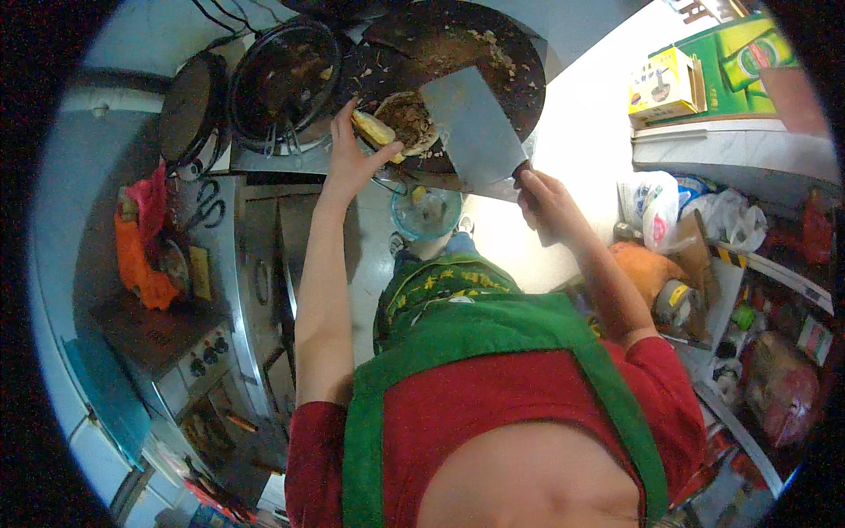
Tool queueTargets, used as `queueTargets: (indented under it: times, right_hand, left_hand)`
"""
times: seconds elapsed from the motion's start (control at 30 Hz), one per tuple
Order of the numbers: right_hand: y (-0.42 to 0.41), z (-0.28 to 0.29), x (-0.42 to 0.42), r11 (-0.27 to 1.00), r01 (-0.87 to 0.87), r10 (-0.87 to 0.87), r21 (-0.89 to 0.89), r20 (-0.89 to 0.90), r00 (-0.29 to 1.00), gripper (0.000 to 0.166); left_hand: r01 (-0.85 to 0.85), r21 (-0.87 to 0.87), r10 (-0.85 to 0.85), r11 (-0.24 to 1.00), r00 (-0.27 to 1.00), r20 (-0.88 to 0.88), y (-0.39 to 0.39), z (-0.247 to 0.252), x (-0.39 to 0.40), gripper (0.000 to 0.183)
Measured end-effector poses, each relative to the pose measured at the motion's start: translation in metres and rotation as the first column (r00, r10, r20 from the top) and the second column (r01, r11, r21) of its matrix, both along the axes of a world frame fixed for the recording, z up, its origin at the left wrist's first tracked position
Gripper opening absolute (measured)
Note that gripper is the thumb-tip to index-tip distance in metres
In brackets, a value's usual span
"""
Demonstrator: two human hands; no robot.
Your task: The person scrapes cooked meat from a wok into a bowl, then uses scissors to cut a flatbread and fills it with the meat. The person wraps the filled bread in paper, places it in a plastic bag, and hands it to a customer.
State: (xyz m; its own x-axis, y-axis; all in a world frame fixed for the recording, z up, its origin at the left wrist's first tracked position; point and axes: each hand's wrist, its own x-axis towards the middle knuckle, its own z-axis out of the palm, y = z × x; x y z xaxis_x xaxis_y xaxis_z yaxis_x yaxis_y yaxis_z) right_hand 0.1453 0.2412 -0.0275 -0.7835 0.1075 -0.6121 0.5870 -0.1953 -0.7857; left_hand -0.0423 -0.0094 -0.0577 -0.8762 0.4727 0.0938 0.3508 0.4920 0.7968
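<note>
A split flatbread bun (376, 127) with chopped dark filling (410, 127) sits on the near edge of a dark round chopping board (429, 46). My left hand (356, 148) grips the bun's yellowish upper flap at the left, fingers on the far side and thumb on the near side. In my right hand (544, 201) is the handle of a cleaver (476, 125). Its broad blade lies flat over the board, with its far left edge against or just over the filling; whether they touch cannot be told.
Food scraps (498, 56) litter the board. Left of it stands a dark pot (284, 86) with utensils, beside a round black pan (191, 109). A teal bin (426, 211) is on the floor below the counter. At right are boxes (667, 86) and plastic bags (653, 208) on shelves.
</note>
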Motion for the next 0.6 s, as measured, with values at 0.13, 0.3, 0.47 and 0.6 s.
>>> queueTargets:
  times: [0.13, 0.3, 0.47, 0.6]
  right_hand:
    - [-0.004, -0.004, 0.004, 0.998, -0.069, 0.069, 0.005, 0.054, 0.996, 0.028]
    - [0.001, 0.007, 0.005, 0.994, -0.090, 0.086, 0.062, 0.069, 0.994, 0.029]
    - [-0.008, -0.020, -0.015, 0.991, -0.130, 0.130, 0.027, 0.022, 0.991, 0.027]
    - [-0.003, -0.011, 0.001, 0.982, -0.170, 0.168, 0.082, 0.027, 0.985, 0.031]
  left_hand:
    - [0.022, -0.033, -0.023, 0.999, 0.999, -0.048, 0.001, -0.001, -0.003, 0.088]
    - [0.004, -0.001, -0.004, 1.000, 1.000, -0.025, -0.002, -0.004, -0.003, 0.091]
    - [0.012, 0.047, -0.012, 0.999, 1.000, 0.000, 0.000, -0.009, -0.003, 0.093]
    - [-0.001, 0.042, 0.000, 0.999, 1.000, 0.017, -0.004, -0.011, -0.005, 0.094]
